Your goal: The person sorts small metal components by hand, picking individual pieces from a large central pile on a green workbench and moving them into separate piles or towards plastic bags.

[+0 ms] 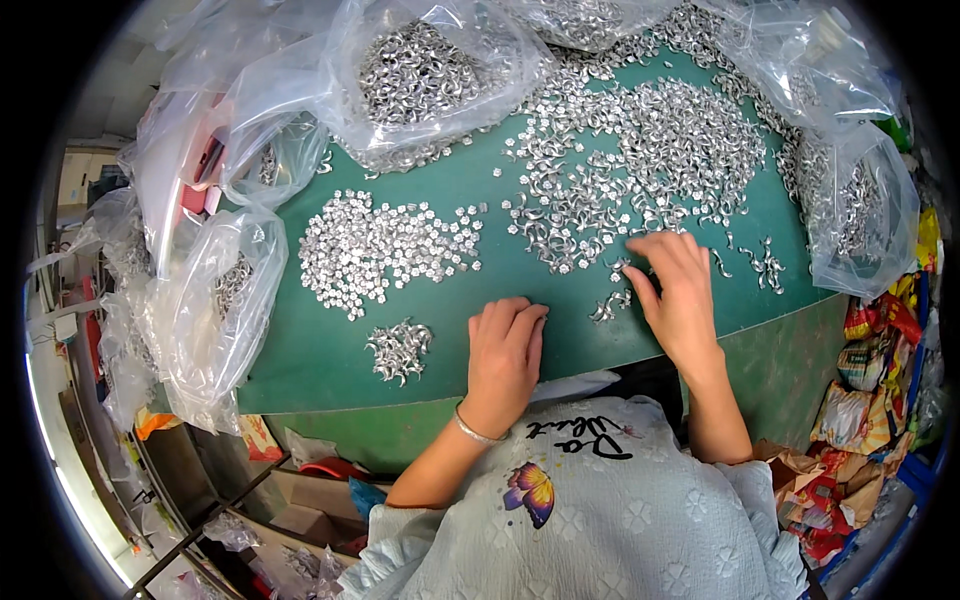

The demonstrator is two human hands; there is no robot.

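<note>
On the green desk [590, 350], a mixed heap [690, 140] of small silver pieces is lying ahead of the right hand [680, 295], probably for easy reach. Flower pieces [345, 255] are sitting in their own pile to the left, and curved pieces [400, 350] are forming a smaller pile nearer the person; the gap between them seems to be keeping the two shapes from mixing. Plastic bags [505, 80] are holding more pieces around the far side, likely leaving the middle free for the hands.

The right grip is showing its thumb and forefinger slightly spread, with the fingertips meeting the mixed heap's near edge and a few stray pieces [612, 302] lying just below the thumb. The left hand [505, 350] is resting low, its fingers curling together; whether that grip is pinching anything, I cannot tell. The curved pieces are lying to its left, apart from it; the flower pieces are lying ahead and leftward.
</note>
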